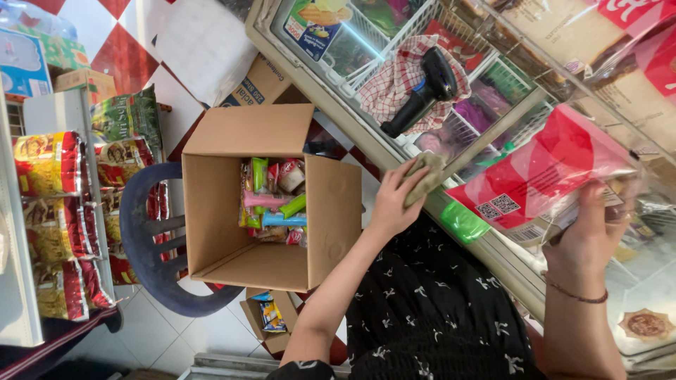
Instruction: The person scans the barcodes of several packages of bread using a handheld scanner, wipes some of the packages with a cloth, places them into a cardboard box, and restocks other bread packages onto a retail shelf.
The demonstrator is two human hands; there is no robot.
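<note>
left hand (394, 200): fingers curled around a small tan cloth (424, 176), pressing it against the metal frame of the chest freezer (415, 151).
right hand (590, 229): closed on the lower edge of a red plastic packet (549, 169), thumb side up; beaded bracelet (577, 295) sat on the wrist.
red plastic packet: lay tilted on the freezer's sliding glass lid (634, 267), running up and away from the right hand; white label panel with square codes faced the camera near the fingers.
tan cloth: between the two hands, closer to the left one, touching the freezer frame.
barcode scanner (426, 91): black, handheld, lay on a red-and-white checked cloth (398, 81) on the freezer top, beyond the left hand.
cardboard box (264, 197): open, flaps out, just left of the left hand; resting on a dark blue plastic chair (144, 243).
box contents: wrapped ice lollies and small cups (274, 200) in green, pink, blue and red, piled at the bottom.
smaller carton (271, 317): open, on the floor below the left forearm, near the big box.
snack bags (56, 211): red and yellow, stacked on a shelf well left of both hands.
floor (113, 49): red and white tiles, far side of the box.
</note>
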